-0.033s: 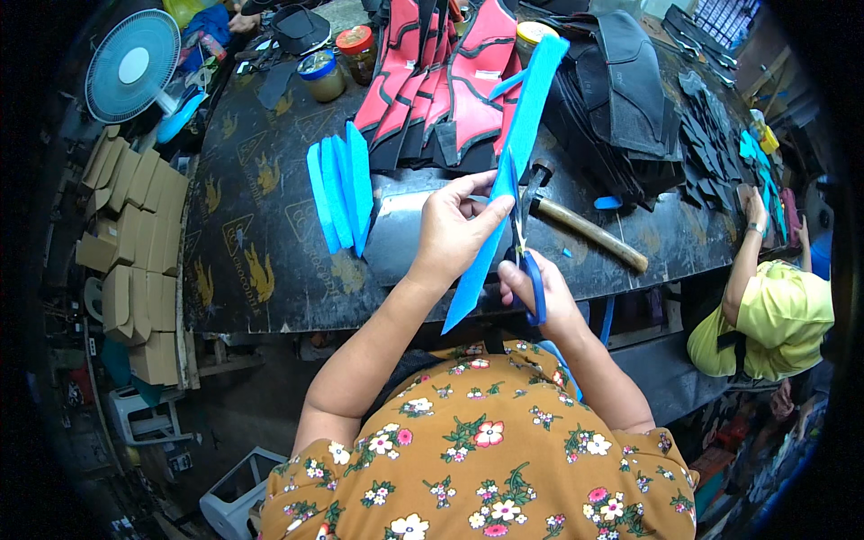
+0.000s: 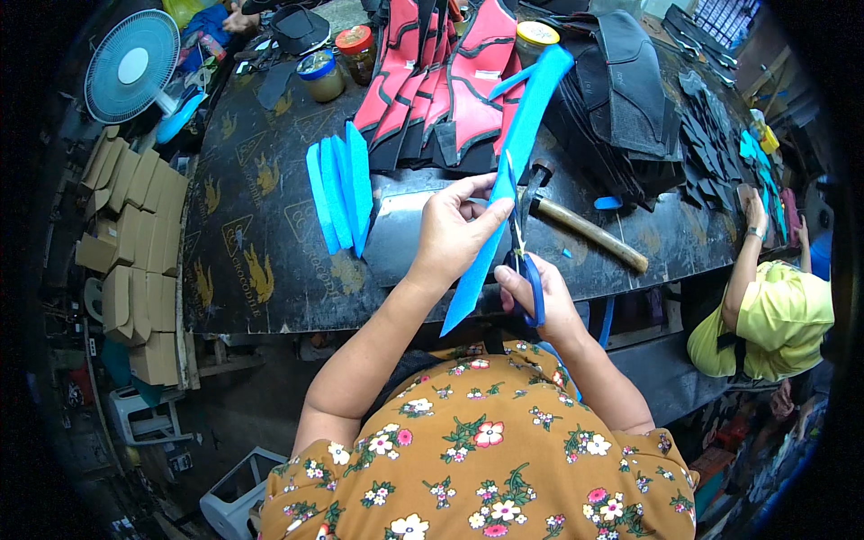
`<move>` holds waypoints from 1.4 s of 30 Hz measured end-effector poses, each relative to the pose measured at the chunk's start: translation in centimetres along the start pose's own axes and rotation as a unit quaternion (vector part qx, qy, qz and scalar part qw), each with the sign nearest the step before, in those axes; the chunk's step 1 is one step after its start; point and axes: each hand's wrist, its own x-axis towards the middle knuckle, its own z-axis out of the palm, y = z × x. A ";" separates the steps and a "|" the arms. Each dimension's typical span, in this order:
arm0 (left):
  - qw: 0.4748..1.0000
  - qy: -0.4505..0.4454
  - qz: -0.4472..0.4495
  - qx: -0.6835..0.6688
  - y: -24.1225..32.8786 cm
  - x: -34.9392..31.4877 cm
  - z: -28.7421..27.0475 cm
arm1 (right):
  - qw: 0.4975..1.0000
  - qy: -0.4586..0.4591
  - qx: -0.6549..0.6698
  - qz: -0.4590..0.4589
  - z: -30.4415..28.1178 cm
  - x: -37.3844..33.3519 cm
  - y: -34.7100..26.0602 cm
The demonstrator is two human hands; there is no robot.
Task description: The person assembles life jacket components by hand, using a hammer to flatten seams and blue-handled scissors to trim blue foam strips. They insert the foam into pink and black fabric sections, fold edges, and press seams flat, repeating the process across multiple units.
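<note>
A long bright blue foam-like strip [image 2: 533, 110] slants across the front of the table, pinched between the thumb and fingers of my left hand [image 2: 454, 227]. Its lower end hangs toward my body, and its far end folds over near the jars. In my right hand [image 2: 551, 301] is a pair of scissors [image 2: 538, 292] with blue handles. Their blades lie against the strip's right edge, just beside my left thumb; whether they are cutting through I cannot tell. Several cut blue pieces [image 2: 340, 193] stand in a row left of my hands.
A wooden-handled hammer [image 2: 589, 234] lies right of the scissors, near a small blue scrap [image 2: 608, 203]. Beyond are pink-and-black panels [image 2: 472, 85], lidded jars [image 2: 321, 76] and stacked black pieces [image 2: 634, 99]. At right sits a person in yellow [image 2: 778, 310]. A fan [image 2: 133, 65] and cardboard boxes [image 2: 135, 234] stand left.
The strip's far end has dipped slightly. My right hand and the scissors handles have shifted a little, while my left hand keeps its place.
</note>
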 end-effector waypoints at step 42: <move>0.982 -0.133 0.085 -0.100 0.2 3.6 4.8 | 0.984 0.048 -0.123 -0.117 -6.8 -0.2 -1.6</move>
